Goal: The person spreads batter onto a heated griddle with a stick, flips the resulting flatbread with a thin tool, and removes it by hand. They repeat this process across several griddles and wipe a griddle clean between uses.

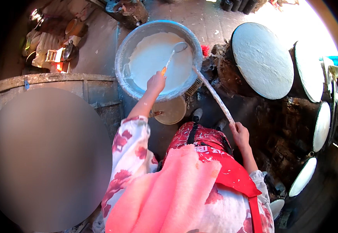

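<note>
My left hand [156, 82] is closed round the orange handle of a ladle [170, 59], above a wide basin [121, 80] of white liquid [149, 62]. The ladle's round bowl is at the liquid's surface, toward the basin's far right side. My right hand [240, 134] grips the near end of a long, white-smeared stick [218, 96]. The stick slants away to the left, and its far end reaches the basin's right rim. To the right of the basin, a large round plate-like surface [263, 60] carries a white layer.
Several more white-covered rounds [308, 73] curve down the right side above dark, sooty structures. A pale round container [171, 110] stands just below the basin. A low wall [52, 77] runs along the left, above a blurred grey disc. A sooty drum [129, 13] stands beyond the basin.
</note>
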Motion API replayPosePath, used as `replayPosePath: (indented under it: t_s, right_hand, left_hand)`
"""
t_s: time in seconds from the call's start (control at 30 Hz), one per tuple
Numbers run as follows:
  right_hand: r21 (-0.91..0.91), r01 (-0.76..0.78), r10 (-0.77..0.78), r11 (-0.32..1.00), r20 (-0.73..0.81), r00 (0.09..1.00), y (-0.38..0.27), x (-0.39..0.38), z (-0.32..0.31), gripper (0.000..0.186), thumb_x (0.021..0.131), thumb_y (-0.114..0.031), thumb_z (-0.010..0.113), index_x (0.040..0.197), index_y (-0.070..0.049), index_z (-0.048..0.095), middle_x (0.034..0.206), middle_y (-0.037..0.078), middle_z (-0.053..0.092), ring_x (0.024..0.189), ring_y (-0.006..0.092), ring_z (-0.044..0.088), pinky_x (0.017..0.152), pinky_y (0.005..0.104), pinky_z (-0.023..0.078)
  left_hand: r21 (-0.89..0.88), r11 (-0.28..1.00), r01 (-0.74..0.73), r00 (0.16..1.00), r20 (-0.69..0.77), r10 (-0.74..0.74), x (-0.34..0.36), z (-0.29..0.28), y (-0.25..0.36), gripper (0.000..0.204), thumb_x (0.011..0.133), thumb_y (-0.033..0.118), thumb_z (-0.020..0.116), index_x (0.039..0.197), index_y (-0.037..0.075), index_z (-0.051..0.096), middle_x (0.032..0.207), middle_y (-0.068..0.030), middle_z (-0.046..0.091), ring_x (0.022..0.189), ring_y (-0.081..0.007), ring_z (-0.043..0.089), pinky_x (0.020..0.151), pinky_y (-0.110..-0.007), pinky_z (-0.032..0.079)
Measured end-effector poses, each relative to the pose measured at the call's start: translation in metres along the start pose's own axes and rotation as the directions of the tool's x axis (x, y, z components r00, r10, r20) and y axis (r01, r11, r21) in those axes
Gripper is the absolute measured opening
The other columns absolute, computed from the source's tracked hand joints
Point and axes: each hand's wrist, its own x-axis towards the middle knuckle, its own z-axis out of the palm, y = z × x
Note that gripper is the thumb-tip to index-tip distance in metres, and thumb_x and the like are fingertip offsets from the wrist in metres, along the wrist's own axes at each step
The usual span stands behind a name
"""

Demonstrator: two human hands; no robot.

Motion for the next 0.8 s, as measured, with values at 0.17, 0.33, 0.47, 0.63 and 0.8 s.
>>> replayPosePath:
  t_s: [0.17, 0.33, 0.47, 0.63, 0.8]
  right_hand:
    - [0.109, -0.075, 0.077, 0.991, -0.009, 0.997, 0.013, 0.0, 0.005, 0.038, 0.091, -0.04, 0.053, 0.101, -0.003, 0.06, 0.079, 0.018, 0.064, 0.077, 0.0346, 0.063, 0.07, 0.0413, 0.047]
    - [0.265, -0.037, 0.004, 0.964, 0.123, 0.992, 0.0, 0.013, 0.023, 0.042, 0.092, -0.04, 0.053, 0.103, -0.001, 0.06, 0.079, 0.017, 0.064, 0.076, 0.0276, 0.062, 0.072, 0.0372, 0.047]
    - [0.546, -0.143, 0.006, 0.825, 0.245, 0.97, -0.005, 0.026, 0.036, 0.037, 0.094, -0.038, 0.052, 0.095, -0.002, 0.06, 0.064, 0.003, 0.052, 0.057, 0.0117, 0.048, 0.052, 0.0276, 0.038]
    - [0.752, -0.144, -0.096, 0.643, 0.266, 0.959, -0.011, 0.034, 0.022, 0.034, 0.096, -0.04, 0.048, 0.093, -0.006, 0.055, 0.055, -0.007, 0.033, 0.041, 0.0032, 0.028, 0.036, 0.0209, 0.022]
    - [0.784, -0.086, -0.153, 0.614, 0.225, 0.962, -0.011, 0.043, -0.005, 0.035, 0.096, -0.04, 0.048, 0.092, -0.006, 0.055, 0.054, -0.006, 0.034, 0.04, 0.0037, 0.029, 0.035, 0.0207, 0.022]
  left_hand:
    - [-0.208, 0.962, 0.177, 0.919, 0.384, -0.086, -0.021, -0.002, 0.027, 0.038, 0.091, 0.035, 0.054, 0.101, 0.0, 0.049, 0.072, -0.0162, 0.063, 0.053, -0.0257, 0.063, 0.044, -0.037, 0.048]
    - [-0.568, 0.053, 0.821, 0.561, 0.822, 0.1, -0.112, -0.002, 0.044, 0.034, 0.096, 0.04, 0.047, 0.098, 0.006, 0.048, 0.055, 0.0029, 0.04, 0.038, -0.0103, 0.038, 0.036, -0.025, 0.035]
    - [-0.12, -0.657, 0.744, 0.607, 0.53, 0.591, -0.154, -0.017, 0.073, 0.033, 0.1, 0.036, 0.039, 0.099, 0.004, 0.046, 0.055, 0.0036, 0.035, 0.037, -0.0062, 0.036, 0.037, -0.022, 0.034]
    - [-0.16, -0.751, 0.641, 0.757, 0.297, 0.582, -0.193, -0.09, 0.118, 0.034, 0.101, 0.036, 0.034, 0.102, 0.003, 0.043, 0.057, 0.0026, 0.037, 0.037, -0.0061, 0.039, 0.039, -0.022, 0.037]
    - [-0.547, -0.689, 0.476, 0.873, 0.198, 0.446, -0.233, -0.17, 0.153, 0.034, 0.1, 0.039, 0.034, 0.103, 0.007, 0.042, 0.055, 0.0032, 0.037, 0.031, -0.0047, 0.033, 0.031, -0.019, 0.032]
